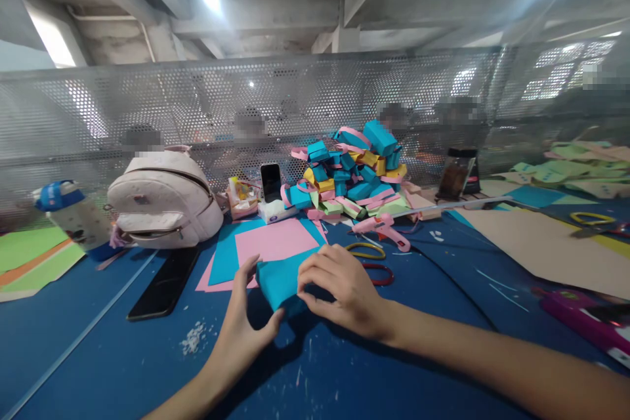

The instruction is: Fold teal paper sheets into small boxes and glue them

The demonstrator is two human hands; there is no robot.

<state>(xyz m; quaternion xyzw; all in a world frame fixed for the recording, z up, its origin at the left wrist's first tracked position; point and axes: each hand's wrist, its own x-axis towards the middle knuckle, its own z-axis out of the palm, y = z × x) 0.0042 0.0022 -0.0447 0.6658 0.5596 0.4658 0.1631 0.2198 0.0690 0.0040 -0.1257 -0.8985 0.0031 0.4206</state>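
A blue folded paper box (279, 279) is held between my hands, just above the blue table. My left hand (246, 308) grips its left end, with the thumb at the lower edge and the fingers on the far side. On the right end, the curled fingers of my right hand (339, 289) pinch the paper; the fingertips partly cover that side. Behind the box lie pink paper (275, 241) and blue paper sheets (224, 256). Close to my right hand are scissors with yellow and red handles (378, 274) and a pink glue gun (381, 228).
A heap of blue, yellow and pink paper pieces (344, 174) stands against the perforated metal screen (197, 98). At left are a black phone (165, 283), a pale backpack (162, 200) and a bottle (79, 220). Beige sheets (522, 243) and a magenta object (585, 318) lie right.
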